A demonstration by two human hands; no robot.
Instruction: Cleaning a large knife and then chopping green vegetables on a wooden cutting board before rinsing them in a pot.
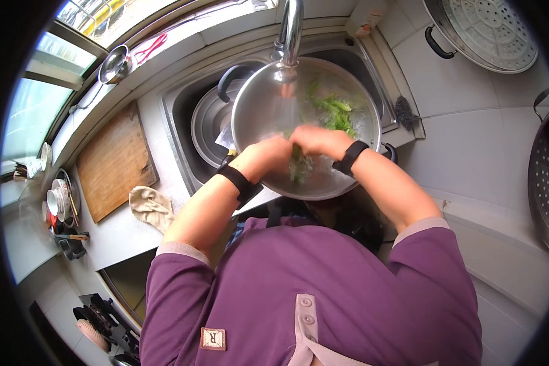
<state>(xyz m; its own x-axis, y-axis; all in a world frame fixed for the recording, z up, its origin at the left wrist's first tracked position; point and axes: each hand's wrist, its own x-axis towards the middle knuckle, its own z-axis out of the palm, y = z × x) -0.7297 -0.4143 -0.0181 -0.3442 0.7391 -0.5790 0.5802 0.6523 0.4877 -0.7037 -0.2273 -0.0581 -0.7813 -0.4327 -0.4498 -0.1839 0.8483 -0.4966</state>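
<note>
Both my hands meet over a wide stainless steel pot point(256, 107) set across the sink point(169, 121). My left hand point(274, 153) and my right hand point(318, 138) are blurred, with fingers closed around a bunch of leafy greens point(298, 167). Its lower end hangs between them, inside the pot's near side. More loose greens point(336, 114) lie in the pot, beyond my right hand. From the chrome faucet point(293, 39), water runs into the pot.
A round metal lid or pan point(203, 119) lies in the left basin. Left on the counter are a wooden cutting board point(112, 164), a cloth point(151, 208) and stacked bowls point(59, 201). A steel scrubber point(406, 113) sits right; a perforated steamer point(489, 32) is at upper right.
</note>
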